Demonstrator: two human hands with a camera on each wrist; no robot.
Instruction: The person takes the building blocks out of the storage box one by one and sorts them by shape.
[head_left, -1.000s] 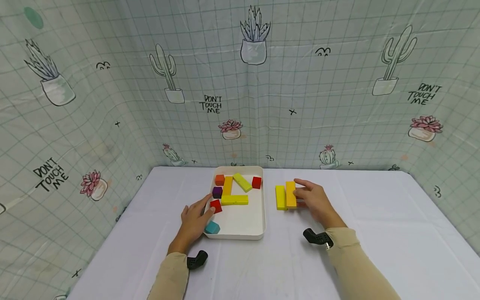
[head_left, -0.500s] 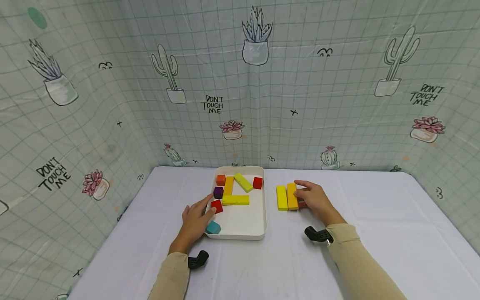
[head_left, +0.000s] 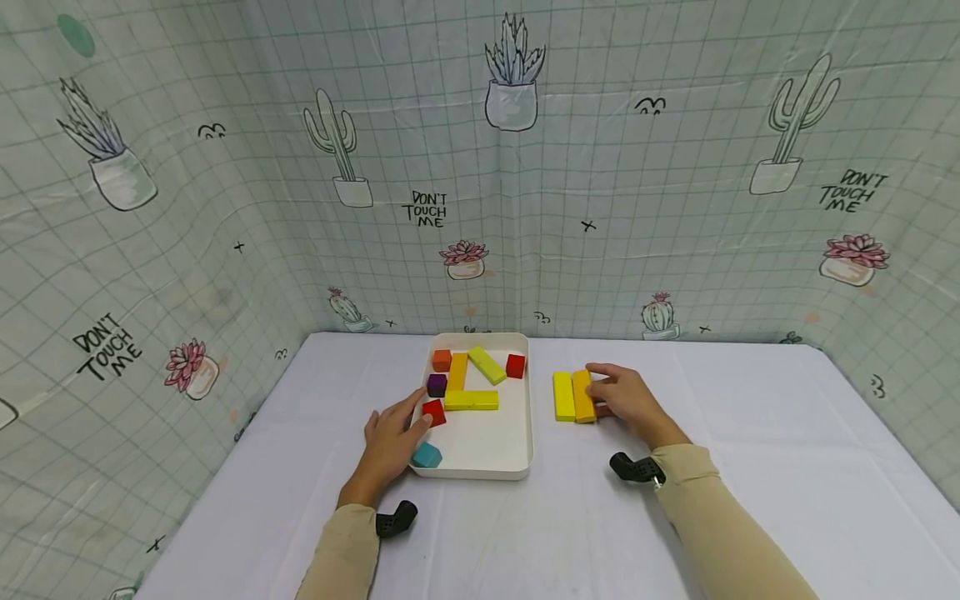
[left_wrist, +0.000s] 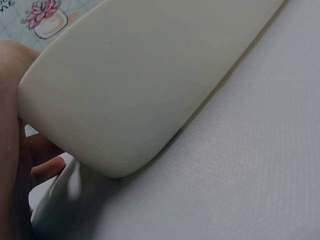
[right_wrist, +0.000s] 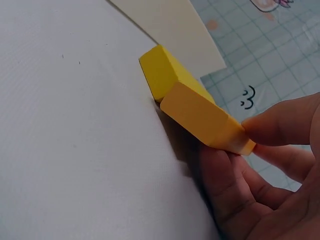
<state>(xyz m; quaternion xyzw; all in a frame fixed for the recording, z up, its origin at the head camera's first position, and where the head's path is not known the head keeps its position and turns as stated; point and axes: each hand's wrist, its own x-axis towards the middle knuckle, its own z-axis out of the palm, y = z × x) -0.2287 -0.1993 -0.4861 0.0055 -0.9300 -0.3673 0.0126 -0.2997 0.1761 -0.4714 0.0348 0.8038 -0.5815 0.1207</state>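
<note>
My right hand [head_left: 602,388] pinches the near end of an orange-yellow long block [head_left: 582,395], which lies on the white table right of the tray, flush against a yellow long block [head_left: 563,395]. In the right wrist view, thumb and fingers of that hand [right_wrist: 242,142] close on the orange-yellow block [right_wrist: 205,117], with the yellow block [right_wrist: 162,72] just behind it. My left hand [head_left: 405,421] rests with straight fingers on the left rim of the white tray [head_left: 517,454], its index fingertip at a red cube [head_left: 432,412]. The left wrist view shows only the tray's outer wall [left_wrist: 130,85].
The tray holds several blocks: an orange cube [head_left: 442,360], a purple cube [head_left: 437,385], another red cube [head_left: 514,366], a teal block [head_left: 426,455] and three long yellow-toned blocks [head_left: 471,400]. A cactus-print curtain [head_left: 480,208] walls the table on three sides.
My right hand has drawn the orange-yellow block slightly nearer, so it now lines up beside the yellow block. The left hand has stayed on the tray.
</note>
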